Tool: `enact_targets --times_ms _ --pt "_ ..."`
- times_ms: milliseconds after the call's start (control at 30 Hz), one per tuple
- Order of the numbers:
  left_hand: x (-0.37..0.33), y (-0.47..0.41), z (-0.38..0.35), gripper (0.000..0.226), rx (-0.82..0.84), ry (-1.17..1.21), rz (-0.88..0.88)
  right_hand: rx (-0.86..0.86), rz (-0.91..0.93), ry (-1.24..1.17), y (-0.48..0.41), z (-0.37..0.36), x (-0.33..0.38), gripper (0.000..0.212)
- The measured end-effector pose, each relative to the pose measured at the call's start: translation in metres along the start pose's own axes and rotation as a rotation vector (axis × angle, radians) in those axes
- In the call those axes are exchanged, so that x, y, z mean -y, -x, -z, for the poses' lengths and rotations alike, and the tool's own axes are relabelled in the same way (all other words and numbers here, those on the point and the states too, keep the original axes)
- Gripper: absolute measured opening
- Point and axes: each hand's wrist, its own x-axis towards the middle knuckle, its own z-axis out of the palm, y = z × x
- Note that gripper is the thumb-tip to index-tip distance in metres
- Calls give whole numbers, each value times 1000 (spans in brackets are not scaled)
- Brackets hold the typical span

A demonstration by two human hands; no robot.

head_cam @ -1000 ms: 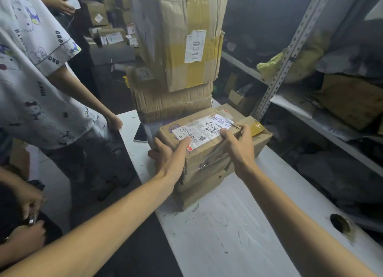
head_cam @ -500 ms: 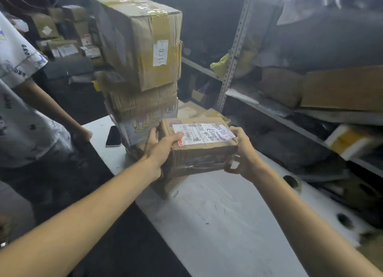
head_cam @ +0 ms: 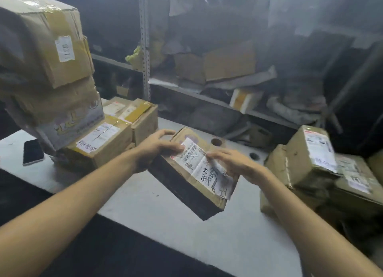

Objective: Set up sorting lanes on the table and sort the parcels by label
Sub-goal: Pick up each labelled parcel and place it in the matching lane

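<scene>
A flat cardboard parcel [head_cam: 186, 185] with a white barcode label and handwriting hangs tilted above the white table [head_cam: 157, 210], off the stack. My left hand [head_cam: 154, 147] grips its far left corner, fingers curled over the edge. My right hand [head_cam: 232, 164] lies on the label with fingers spread, holding the parcel's right side; its thumb is hidden. To the left stands a stack of parcels [head_cam: 97, 144] with a tall box marked 0311 [head_cam: 45, 46] on top. Another pile of labelled parcels [head_cam: 317, 164] lies at the right.
A dark phone [head_cam: 32, 152] lies on the table at the left by the stack. Behind the table a metal shelf rack [head_cam: 145, 54] holds crumpled boxes and bags. Two round holes [head_cam: 216, 141] pierce the tabletop near the parcel.
I lifted the labelled parcel off the left stack and carried it right, turning it so it tilts over the table. My view swung right, bringing the right pile into sight; the other person left view.
</scene>
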Motion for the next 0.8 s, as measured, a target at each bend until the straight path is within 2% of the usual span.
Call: enact_targets --times_ms 100,167,233,333,433,500,567,667,700,800 --pt "-8 0 -30 57 124 -53 -27 128 -65 -132 28 16 -21 55" --pt "-13 -1 -52 61 218 -84 -47 231 -66 -212 47 27 -36 47" --pt "-19 0 -75 60 297 -107 -69 237 -23 -301 66 36 -54 39" --pt "-23 4 -113 62 338 -160 -119 166 73 -427 90 50 -83 52" --pt "-21 8 -158 61 189 -105 -228 72 97 -462 110 67 -112 67" --pt "-16 11 -189 75 15 -52 -296 -21 120 -456 127 80 -130 58" --pt "-7 19 -219 97 -57 -18 -291 -127 123 -503 143 91 -151 52" --pt "12 38 -262 118 39 -47 -155 -245 116 -591 161 103 -184 71" --pt "19 45 -276 121 105 -49 -106 -268 117 -630 168 106 -193 70" --pt "35 59 -316 106 259 19 -65 -320 118 -715 185 117 -215 57"
